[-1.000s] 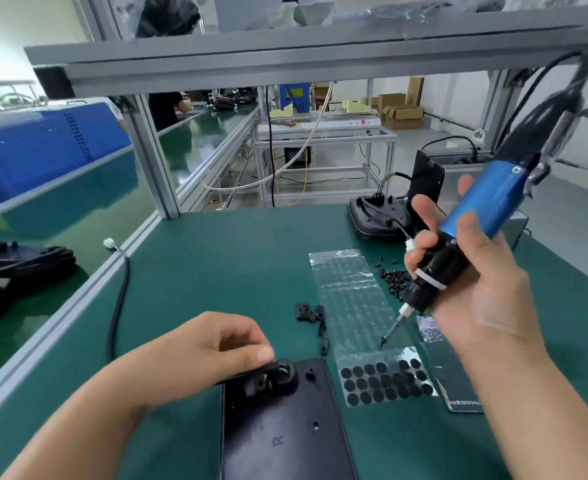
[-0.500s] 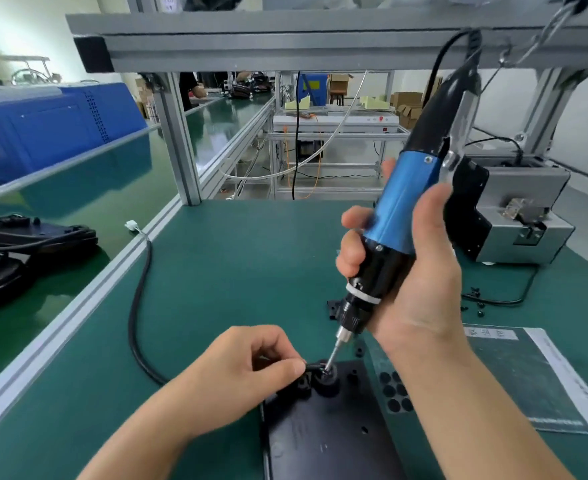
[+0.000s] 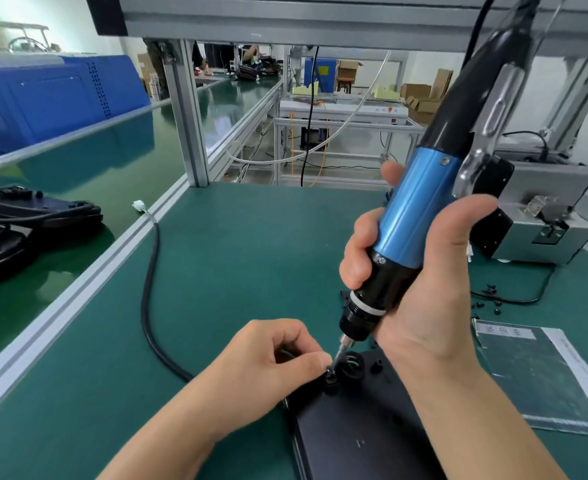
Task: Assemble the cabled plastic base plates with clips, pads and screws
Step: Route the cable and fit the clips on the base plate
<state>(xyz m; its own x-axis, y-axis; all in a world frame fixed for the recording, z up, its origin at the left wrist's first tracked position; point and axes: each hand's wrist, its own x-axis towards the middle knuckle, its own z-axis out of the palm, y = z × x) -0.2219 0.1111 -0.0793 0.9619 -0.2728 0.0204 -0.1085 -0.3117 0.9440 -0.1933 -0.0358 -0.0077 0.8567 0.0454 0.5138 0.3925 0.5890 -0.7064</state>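
Right hand (image 3: 420,289) is wrapped around the blue screwdriver (image 3: 414,216), whose tip has been brought down from mid-air onto the clip (image 3: 332,375), pinched by the left hand (image 3: 272,362) at the far left corner of the base plate (image 3: 351,438) on the near worktop (image 3: 237,258). Driving seems imminent. The screw itself cannot be made out.

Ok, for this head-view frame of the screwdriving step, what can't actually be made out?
- Screw under the screwdriver bit: too small and dark, crowded by the left hand fingertips.
- What the left hand pinches: hidden by its own curled fingers.
- Base plate: near end cut off by the bottom edge, right side behind the right hand and forearm.
- Loose black bits by the right hand: too small to identify.
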